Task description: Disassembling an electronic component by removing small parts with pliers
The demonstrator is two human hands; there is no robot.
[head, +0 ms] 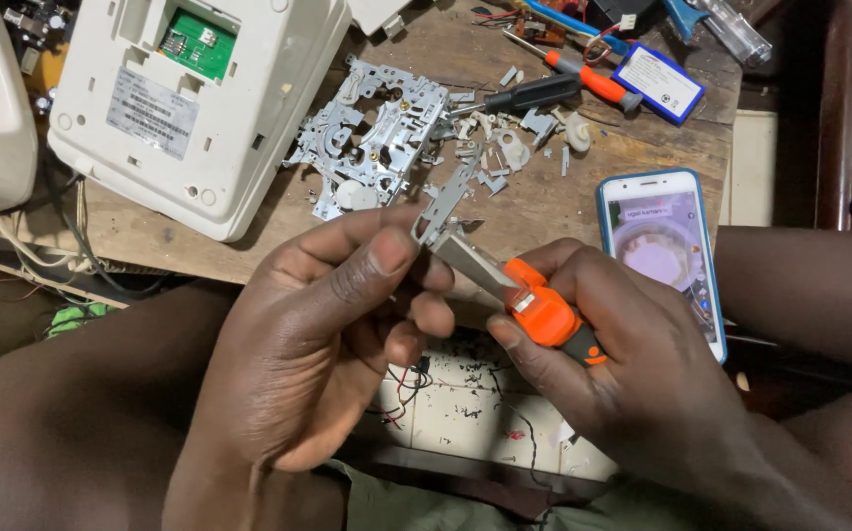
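Two hands meet over the wooden bench: the left hand is curled, thumb and forefinger pinching a small grey metal bracket, while the right hand is closed around the orange-and-grey handles of a pair of metal pliers whose tips touch the bracket's lower end. Just behind the bracket lies a stripped silver mechanism plate amid scattered plastic scraps. A white plastic device casing with a green circuit board lies further left. A black-and-orange screwdriver lies beyond, and a blue-cased smartphone rests right of the hands. The pliers' jaws are partly hidden by fingers.
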